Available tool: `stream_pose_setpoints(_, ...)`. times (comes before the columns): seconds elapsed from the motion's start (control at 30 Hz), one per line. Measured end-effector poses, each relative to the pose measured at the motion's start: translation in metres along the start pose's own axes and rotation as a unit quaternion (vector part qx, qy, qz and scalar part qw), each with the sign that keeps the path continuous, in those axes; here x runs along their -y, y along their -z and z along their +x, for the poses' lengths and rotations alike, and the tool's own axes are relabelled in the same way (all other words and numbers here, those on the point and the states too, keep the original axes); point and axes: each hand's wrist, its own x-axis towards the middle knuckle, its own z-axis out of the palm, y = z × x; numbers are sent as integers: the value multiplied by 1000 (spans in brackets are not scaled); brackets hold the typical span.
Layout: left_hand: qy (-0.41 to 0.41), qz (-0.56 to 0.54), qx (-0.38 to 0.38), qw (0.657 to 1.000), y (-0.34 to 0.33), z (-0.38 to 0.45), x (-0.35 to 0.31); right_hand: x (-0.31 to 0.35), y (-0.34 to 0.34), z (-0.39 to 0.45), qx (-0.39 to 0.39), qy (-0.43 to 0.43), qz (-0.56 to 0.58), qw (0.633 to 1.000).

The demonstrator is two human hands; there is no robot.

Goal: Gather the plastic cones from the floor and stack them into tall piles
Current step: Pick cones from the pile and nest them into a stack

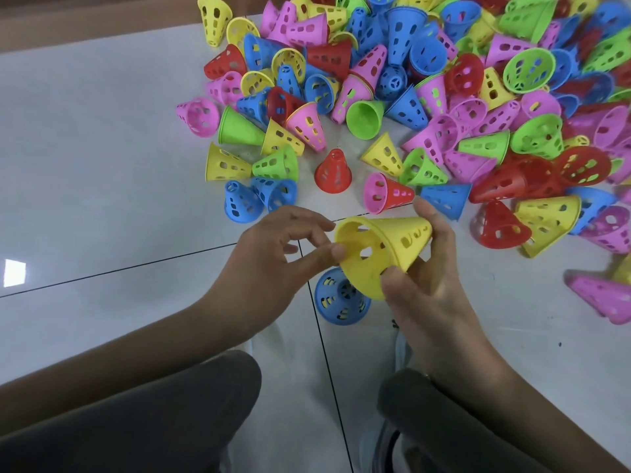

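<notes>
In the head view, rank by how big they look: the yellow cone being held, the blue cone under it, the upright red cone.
1. yellow cone, though it is nearest the camera.
2. blue cone, partly hidden.
3. upright red cone.

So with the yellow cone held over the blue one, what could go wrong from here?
1. The right hand grips the yellow cone tilted on its side; lowered like that onto the blue cone, it may jam crooked.
2. The left hand only touches the rim with its fingers, so the cone might slip.
3. The loose heap lies close; an arm sweep could scatter it.
</notes>
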Motion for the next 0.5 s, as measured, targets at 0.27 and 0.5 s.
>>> stream_pose_setpoints(0.27, -31, 36, 29, 998, 6, 5, 3, 4, -3, -2, -70, 76, -67, 992)
stream_pose_setpoints(0.5, -12, 68, 0, 998, 25, 11, 21, -7, 5, -4, -31, 86, -395, 914)
